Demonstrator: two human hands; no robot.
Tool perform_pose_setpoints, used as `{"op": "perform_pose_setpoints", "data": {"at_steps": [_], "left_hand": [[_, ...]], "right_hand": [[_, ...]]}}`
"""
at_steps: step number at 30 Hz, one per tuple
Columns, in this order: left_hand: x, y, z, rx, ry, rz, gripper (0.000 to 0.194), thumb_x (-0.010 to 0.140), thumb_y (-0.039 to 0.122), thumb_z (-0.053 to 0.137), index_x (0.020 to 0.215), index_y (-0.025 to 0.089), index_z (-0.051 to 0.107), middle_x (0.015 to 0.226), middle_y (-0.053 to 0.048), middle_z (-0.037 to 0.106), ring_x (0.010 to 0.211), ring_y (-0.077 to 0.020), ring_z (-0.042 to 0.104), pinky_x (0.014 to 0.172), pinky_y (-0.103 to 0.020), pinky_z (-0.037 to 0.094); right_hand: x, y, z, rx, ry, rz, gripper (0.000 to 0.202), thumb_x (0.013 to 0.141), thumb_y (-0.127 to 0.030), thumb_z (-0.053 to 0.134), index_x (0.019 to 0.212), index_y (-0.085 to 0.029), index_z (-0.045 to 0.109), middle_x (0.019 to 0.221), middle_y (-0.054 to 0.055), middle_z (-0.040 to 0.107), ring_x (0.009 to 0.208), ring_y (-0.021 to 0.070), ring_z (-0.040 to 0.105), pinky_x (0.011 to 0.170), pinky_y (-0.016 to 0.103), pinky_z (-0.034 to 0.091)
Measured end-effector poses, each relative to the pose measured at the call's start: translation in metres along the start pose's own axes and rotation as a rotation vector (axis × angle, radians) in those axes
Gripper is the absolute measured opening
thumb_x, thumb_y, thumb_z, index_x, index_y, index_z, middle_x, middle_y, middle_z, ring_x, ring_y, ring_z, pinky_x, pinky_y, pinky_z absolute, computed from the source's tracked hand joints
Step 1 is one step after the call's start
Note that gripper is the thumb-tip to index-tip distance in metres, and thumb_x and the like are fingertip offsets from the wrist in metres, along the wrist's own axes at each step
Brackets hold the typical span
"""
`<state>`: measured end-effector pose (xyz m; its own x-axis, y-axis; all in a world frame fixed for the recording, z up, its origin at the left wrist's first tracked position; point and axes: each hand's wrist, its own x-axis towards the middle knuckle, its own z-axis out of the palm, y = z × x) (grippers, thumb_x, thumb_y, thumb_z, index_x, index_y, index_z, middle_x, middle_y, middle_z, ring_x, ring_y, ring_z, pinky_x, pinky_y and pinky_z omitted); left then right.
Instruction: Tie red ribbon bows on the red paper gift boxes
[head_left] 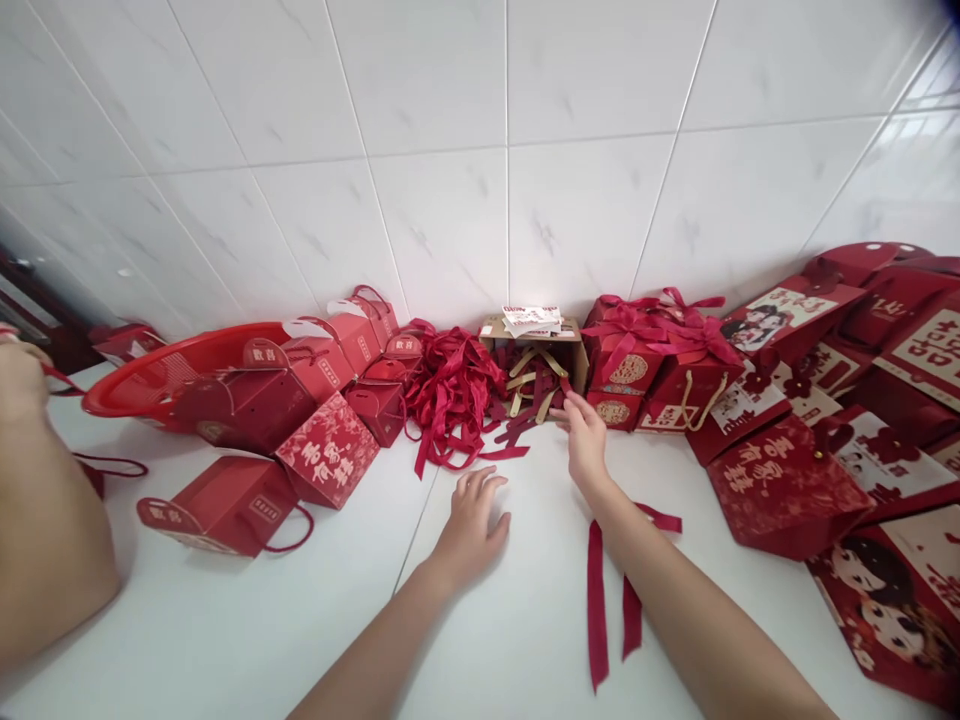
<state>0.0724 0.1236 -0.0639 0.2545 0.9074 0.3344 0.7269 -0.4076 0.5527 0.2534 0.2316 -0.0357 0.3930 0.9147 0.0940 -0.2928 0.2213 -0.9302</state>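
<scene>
My left hand (472, 520) is over the white table with its fingers apart and nothing in them. Just beyond its fingertips lies a heap of dark red ribbons (454, 385). My right hand (585, 430) reaches to the mouth of a cardboard box (577, 365) lying on its side. Its fingers are slightly apart at the edge of dark red and gold strips (536, 385) that spill from the box; I see nothing held between them. Under my right forearm, a loose red ribbon (596, 610) lies on the table, partly hidden.
Red gift boxes (330, 450) and a red plastic basin (135, 385) stand at the left. Bow-tied boxes (660, 360) and more printed boxes (787, 485) fill the right. Small cards (532, 320) lie on the cardboard box. Another person's arm (45, 530) enters from the left.
</scene>
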Motion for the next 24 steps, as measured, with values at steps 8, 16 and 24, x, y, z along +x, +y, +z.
{"op": "perform_pose_setpoints", "data": {"at_steps": [8, 16, 24], "left_hand": [[0.006, 0.0, 0.006, -0.184, 0.001, -0.023, 0.03, 0.079, 0.02, 0.057, 0.11, 0.021, 0.054, 0.12, -0.009, 0.053, 0.12, -0.0268, 0.04, 0.107, -0.048, 0.03], [0.003, 0.017, -0.002, -0.635, -0.079, -0.242, 0.03, 0.084, 0.037, 0.058, 0.109, 0.021, 0.057, 0.107, -0.008, 0.063, 0.099, -0.0228, 0.059, 0.091, -0.039, 0.043], [-0.001, 0.042, -0.017, -1.385, -0.24, -0.436, 0.045, 0.089, 0.052, 0.042, 0.115, 0.016, 0.054, 0.1, -0.013, 0.067, 0.081, -0.0232, 0.067, 0.079, -0.04, 0.049]], "right_hand": [[-0.026, -0.106, -0.007, -0.116, 0.027, -0.423, 0.025, 0.082, -0.039, 0.062, 0.074, -0.016, 0.069, 0.064, 0.001, 0.064, 0.06, 0.0119, 0.059, 0.055, 0.023, 0.043], [-0.06, -0.145, -0.012, 0.002, -0.335, -0.309, 0.032, 0.08, -0.031, 0.067, 0.053, -0.017, 0.056, 0.049, -0.004, 0.052, 0.044, 0.0059, 0.047, 0.044, 0.018, 0.036], [-0.065, -0.124, 0.002, -0.034, -0.551, -0.067, 0.034, 0.076, -0.038, 0.068, 0.054, -0.017, 0.053, 0.052, -0.003, 0.055, 0.044, 0.0079, 0.051, 0.046, 0.02, 0.041]]}}
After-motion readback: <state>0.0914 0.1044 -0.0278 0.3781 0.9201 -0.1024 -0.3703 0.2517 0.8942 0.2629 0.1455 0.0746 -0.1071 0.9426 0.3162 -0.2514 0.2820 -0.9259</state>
